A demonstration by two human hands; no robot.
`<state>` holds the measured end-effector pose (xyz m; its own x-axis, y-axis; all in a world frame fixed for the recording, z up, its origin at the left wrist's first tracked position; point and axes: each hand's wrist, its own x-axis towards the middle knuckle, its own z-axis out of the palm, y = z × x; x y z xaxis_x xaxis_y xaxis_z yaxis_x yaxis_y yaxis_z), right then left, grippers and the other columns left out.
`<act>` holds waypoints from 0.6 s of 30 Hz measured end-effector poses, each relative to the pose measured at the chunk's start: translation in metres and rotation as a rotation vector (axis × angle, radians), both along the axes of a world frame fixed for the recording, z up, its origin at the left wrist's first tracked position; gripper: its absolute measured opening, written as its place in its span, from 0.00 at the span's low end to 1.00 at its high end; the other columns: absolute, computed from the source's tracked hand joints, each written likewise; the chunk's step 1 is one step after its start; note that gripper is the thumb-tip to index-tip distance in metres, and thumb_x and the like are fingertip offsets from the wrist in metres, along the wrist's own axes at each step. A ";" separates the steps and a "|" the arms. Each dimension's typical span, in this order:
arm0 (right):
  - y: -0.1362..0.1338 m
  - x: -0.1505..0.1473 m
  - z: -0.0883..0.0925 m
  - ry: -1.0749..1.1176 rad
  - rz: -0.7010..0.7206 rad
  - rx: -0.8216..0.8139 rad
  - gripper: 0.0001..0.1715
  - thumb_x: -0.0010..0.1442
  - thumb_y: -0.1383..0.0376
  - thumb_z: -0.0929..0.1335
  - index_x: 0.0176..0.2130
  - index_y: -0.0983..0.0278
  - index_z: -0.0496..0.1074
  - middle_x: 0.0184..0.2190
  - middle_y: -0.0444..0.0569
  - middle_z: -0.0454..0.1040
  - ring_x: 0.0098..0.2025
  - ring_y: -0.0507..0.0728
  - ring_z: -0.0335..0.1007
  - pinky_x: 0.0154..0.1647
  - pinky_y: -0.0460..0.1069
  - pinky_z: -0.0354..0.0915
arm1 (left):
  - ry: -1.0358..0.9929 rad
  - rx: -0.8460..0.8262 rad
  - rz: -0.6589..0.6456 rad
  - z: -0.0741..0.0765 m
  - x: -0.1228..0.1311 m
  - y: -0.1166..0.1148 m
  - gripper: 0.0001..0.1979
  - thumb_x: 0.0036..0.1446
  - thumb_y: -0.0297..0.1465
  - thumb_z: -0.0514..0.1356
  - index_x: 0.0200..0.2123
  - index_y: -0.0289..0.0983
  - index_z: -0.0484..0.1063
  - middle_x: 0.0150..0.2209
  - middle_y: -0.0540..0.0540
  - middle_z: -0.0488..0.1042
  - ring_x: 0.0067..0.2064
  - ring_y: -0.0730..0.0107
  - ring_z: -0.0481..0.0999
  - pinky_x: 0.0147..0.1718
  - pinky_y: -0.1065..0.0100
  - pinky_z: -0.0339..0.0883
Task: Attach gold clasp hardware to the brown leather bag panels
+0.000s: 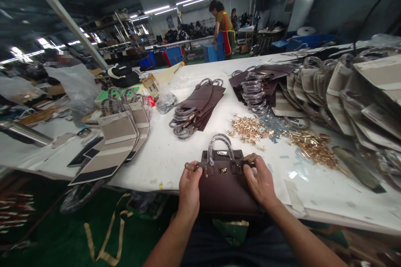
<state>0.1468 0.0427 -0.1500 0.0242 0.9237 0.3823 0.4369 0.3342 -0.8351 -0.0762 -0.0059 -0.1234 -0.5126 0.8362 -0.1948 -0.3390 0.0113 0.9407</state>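
White table (147,154); brown handbag (225,196) at its 6 o'clock edge. Left hand (189,185) pinches a strap end (191,167) at bag's 10 o'clock; right hand (260,180), another (250,158) at 2. Judged step: positioning straps; next calls for even tension.

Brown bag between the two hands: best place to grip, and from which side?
Probably the handle arch, from above: it stands up over the bag, its peak clear of the left hand and right hand at the sides. Its shiny wrap may be slick, so hook rather than pinch.
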 end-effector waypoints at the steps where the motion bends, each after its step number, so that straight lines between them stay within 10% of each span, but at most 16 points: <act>1: 0.001 -0.001 0.000 -0.011 0.002 0.001 0.08 0.67 0.58 0.64 0.42 0.58 0.68 0.41 0.48 0.72 0.43 0.59 0.70 0.46 0.54 0.68 | -0.064 -0.020 0.011 0.001 0.000 0.001 0.20 0.52 0.36 0.71 0.48 0.39 0.76 0.42 0.47 0.80 0.46 0.63 0.78 0.49 0.64 0.68; 18: -0.002 -0.004 -0.004 -0.079 0.102 0.047 0.17 0.65 0.49 0.68 0.45 0.57 0.75 0.44 0.53 0.75 0.48 0.65 0.72 0.50 0.60 0.68 | -0.094 -0.041 -0.198 0.011 -0.005 -0.005 0.26 0.43 0.32 0.76 0.48 0.36 0.80 0.48 0.39 0.82 0.51 0.54 0.79 0.54 0.59 0.68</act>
